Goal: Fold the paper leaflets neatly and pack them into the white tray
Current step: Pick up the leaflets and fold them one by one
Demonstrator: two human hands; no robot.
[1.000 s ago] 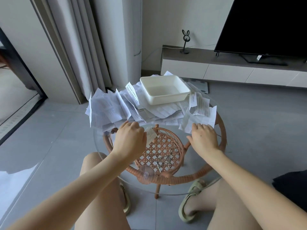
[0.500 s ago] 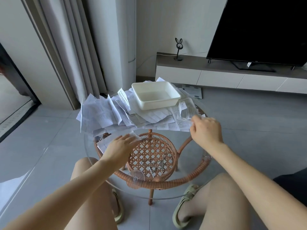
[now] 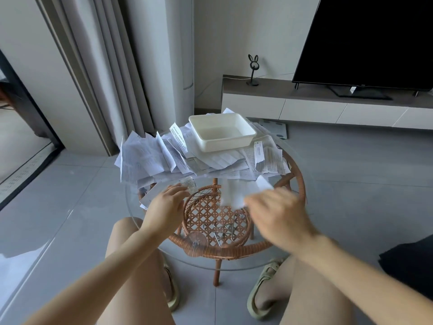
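An empty white tray (image 3: 221, 131) sits on a heap of crumpled paper leaflets (image 3: 150, 158) at the far side of a round glass table (image 3: 140, 219). My right hand (image 3: 280, 214) holds one leaflet (image 3: 236, 192) above the table's middle; the sheet is blurred by motion. My left hand (image 3: 167, 205) lies flat with straight fingers on another leaflet (image 3: 150, 199) at the near left of the table.
The glass top rests on a rattan frame with a woven basket (image 3: 215, 219) below holding metal bits. My bare knees and sandals sit close under the near edge. A TV stand (image 3: 328, 102) and TV stand behind, curtains at the left.
My right hand has pulled a leaflet from the right pile toward the table's middle. My left hand stays on its sheet, shifted slightly.
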